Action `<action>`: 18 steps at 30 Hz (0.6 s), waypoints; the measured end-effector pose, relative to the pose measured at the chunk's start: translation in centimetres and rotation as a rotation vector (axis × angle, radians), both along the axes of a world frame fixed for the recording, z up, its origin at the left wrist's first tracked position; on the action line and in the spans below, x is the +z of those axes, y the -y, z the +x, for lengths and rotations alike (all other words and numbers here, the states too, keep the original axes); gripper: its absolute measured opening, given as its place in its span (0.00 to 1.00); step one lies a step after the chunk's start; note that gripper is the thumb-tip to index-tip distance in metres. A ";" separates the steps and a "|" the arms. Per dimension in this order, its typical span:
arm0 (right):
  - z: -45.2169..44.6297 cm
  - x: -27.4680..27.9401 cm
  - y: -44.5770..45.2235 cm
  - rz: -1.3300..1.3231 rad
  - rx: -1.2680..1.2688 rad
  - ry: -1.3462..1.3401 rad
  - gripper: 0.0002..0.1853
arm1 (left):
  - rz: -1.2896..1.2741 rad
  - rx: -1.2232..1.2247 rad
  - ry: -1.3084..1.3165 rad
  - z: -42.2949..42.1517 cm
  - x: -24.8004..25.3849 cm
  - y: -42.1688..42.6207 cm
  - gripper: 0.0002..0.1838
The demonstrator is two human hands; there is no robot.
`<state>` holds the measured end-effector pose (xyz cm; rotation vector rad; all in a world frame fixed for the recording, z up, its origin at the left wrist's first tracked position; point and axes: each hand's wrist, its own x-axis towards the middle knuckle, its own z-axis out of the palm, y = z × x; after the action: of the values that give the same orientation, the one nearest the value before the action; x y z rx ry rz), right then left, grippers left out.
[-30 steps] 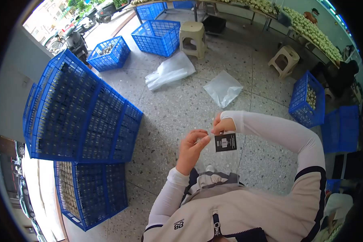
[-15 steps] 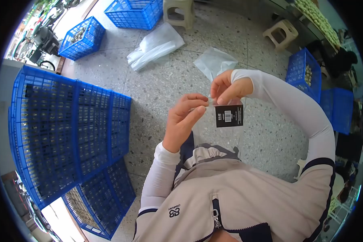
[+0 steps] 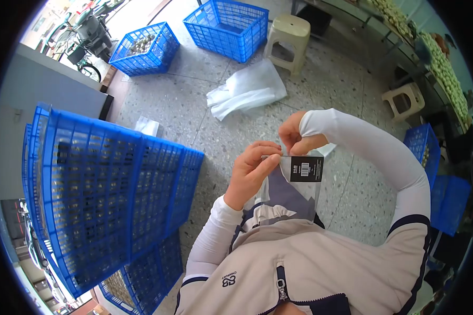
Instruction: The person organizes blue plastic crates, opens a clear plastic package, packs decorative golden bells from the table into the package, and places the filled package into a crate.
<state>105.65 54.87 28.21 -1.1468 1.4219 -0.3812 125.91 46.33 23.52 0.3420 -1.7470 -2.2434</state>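
A clear plastic bag with a black barcode label (image 3: 306, 169) hangs in front of my body, held at its top edge. My left hand (image 3: 254, 170) pinches the top left corner of the bag between thumb and fingers. At the top right, just above the label, my right hand (image 3: 300, 135) has its fingers bent and closed on the bag's edge. Through the clear film, grey clothing and the floor show. Beyond my hands, a folded pile of whitish plastic (image 3: 249, 90) lies on the speckled floor.
Stacked blue crates (image 3: 121, 194) stand at the left. A blue crate of round items (image 3: 144, 50), another blue crate (image 3: 227, 30) and a beige stool (image 3: 289, 42) are ahead. A second stool (image 3: 404, 101), a table of pale round items (image 3: 445, 79) and blue crates (image 3: 449, 202) are at the right.
My hands have come closer together along the bag's top edge. The bag now hangs more spread out below them. The view has shifted, and the right arm covers most of the loose floor sheet.
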 end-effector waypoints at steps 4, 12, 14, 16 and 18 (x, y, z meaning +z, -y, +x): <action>-8.2 -0.1 8.4 0.075 0.032 0.170 0.14 | -0.035 0.072 -0.012 -6.4 -0.2 7.3 0.06; -17.8 1.7 25.9 0.119 0.383 -0.026 0.12 | -0.066 0.197 -0.032 -16.2 1.3 19.8 0.05; -19.0 0.9 29.3 0.015 0.489 -0.123 0.12 | -0.094 0.201 -0.048 -17.7 0.6 22.7 0.05; -20.1 0.4 32.5 -0.016 0.468 -0.184 0.11 | -0.068 0.227 -0.033 -19.4 0.0 26.0 0.05; -21.2 0.8 36.0 -0.116 0.440 -0.270 0.10 | -0.009 0.261 -0.050 -21.1 -1.6 29.9 0.05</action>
<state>84.48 18.90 28.99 -1.6092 1.3386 0.0042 104.80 16.38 21.96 0.4777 -1.5850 -2.0412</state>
